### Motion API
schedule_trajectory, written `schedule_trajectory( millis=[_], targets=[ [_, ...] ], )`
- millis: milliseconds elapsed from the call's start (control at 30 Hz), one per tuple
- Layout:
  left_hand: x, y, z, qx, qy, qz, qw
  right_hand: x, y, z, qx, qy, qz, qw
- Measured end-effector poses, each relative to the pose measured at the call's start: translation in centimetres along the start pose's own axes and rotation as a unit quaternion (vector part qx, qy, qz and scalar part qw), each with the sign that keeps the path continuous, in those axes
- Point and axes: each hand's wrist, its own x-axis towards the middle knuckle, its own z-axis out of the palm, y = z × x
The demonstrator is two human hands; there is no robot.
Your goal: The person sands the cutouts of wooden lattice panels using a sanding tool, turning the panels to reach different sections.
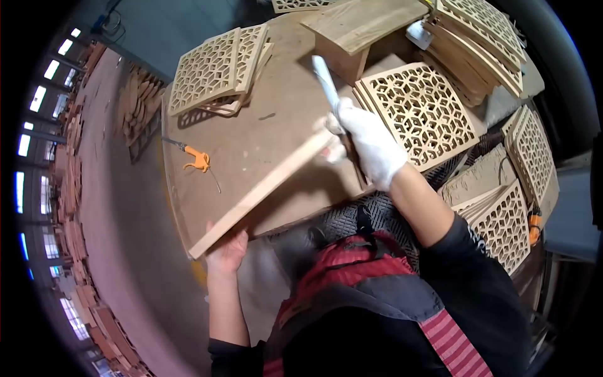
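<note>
A light wooden piece (260, 191), seen along its narrow edge, slants across the front of the workbench. My bare left hand (227, 251) is closed around its lower left end. My right hand (374, 144), in a white glove, is at its upper end, with the fingertips by the wood. The same hand grips a slim pale blue-grey tool (325, 78) that points up and away; its exact kind does not show. Close to the right hand, a carved lattice panel (424, 113) lies on top of another on the bench.
An orange air blow gun (198, 159) lies on the workbench (282, 81) at left. Lattice panels (210, 69) are stacked behind it. A wooden stand (364, 28) and more panels (483, 25) are at the back right. Further panels (505, 226) lean at right.
</note>
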Motion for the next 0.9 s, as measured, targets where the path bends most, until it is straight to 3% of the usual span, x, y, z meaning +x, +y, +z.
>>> schedule_trajectory(
  millis=[100, 133, 200, 267, 300, 333, 367, 433, 467, 500, 567, 600, 633, 667, 733, 767, 800, 833, 900],
  targets=[
    [-1.9, 2.3, 1.8, 0.116, 0.068, -0.020, 0.991, 2.5, -0.7, 1.0, -0.049, 0.002, -0.007, 0.999],
    [-2.8, 3.2, 1.9, 0.169, 0.116, 0.005, 0.979, 3.7, -0.5, 0.9, -0.036, -0.014, -0.010, 0.999],
    [-4.5, 5.6, 1.0, 0.236, 0.119, 0.114, 0.958, 5.7, -0.5, 0.7, -0.006, -0.042, 0.006, 0.999],
    [-5.5, 6.1, 2.4, 0.394, 0.178, 0.393, 0.812, 6.6, -0.5, 1.1, 0.003, -0.024, 0.016, 1.000],
    [-6.0, 5.7, 4.4, 0.449, 0.153, 0.470, 0.745, 6.8, -0.5, 1.2, 0.017, -0.030, 0.004, 0.999],
    [-6.3, 5.0, 6.7, 0.496, 0.127, 0.540, 0.668, 7.0, -0.4, 1.2, 0.029, -0.037, -0.007, 0.999],
    [-6.6, 4.4, 8.6, 0.507, 0.100, 0.559, 0.649, 7.4, -0.4, 1.5, 0.043, -0.024, 0.008, 0.999],
    [-5.2, 2.5, 12.7, 0.619, 0.028, 0.611, 0.493, 7.7, -0.3, 1.4, 0.039, -0.025, 0.005, 0.999],
    [-4.7, 1.8, 15.1, 0.691, -0.007, 0.578, 0.435, 7.9, -0.3, 1.5, 0.037, -0.027, 0.004, 0.999],
    [-3.3, 0.5, 17.5, 0.702, -0.064, 0.570, 0.422, 8.4, 0.1, 1.1, 0.036, -0.045, -0.015, 0.998],
    [-0.4, -0.8, 21.0, 0.772, -0.085, 0.547, 0.313, 8.5, -0.1, 1.0, 0.012, -0.036, 0.000, 0.999],
    [2.0, -0.7, 21.2, 0.779, -0.111, 0.510, 0.348, 8.6, -0.3, 0.8, 0.000, -0.029, 0.008, 1.000],
    [3.2, -1.1, 22.0, 0.813, -0.082, 0.471, 0.332, 8.9, 0.3, 0.3, -0.008, -0.024, -0.001, 1.000],
    [3.8, -1.0, 23.3, 0.870, -0.033, 0.402, 0.281, 9.3, 0.9, -0.5, -0.024, 0.004, 0.002, 1.000],
    [6.1, 0.3, 23.9, 0.886, 0.034, 0.388, 0.250, 7.9, 1.2, -1.9, -0.026, 0.068, -0.013, 0.997],
    [6.6, 1.0, 24.1, 0.888, 0.031, 0.375, 0.265, 7.3, 1.5, -2.6, -0.056, 0.090, -0.011, 0.994],
    [7.1, 1.3, 24.5, 0.890, 0.025, 0.360, 0.279, 4.6, 1.9, -3.8, -0.057, 0.043, 0.019, 0.997],
    [6.9, 1.2, 25.0, 0.904, 0.038, 0.337, 0.260, 3.0, 2.1, -3.6, -0.154, 0.044, 0.032, 0.986],
    [6.6, 0.9, 25.2, 0.901, 0.016, 0.333, 0.279, 1.1, 3.9, -3.7, -0.243, 0.010, 0.049, 0.969]
  ],
)
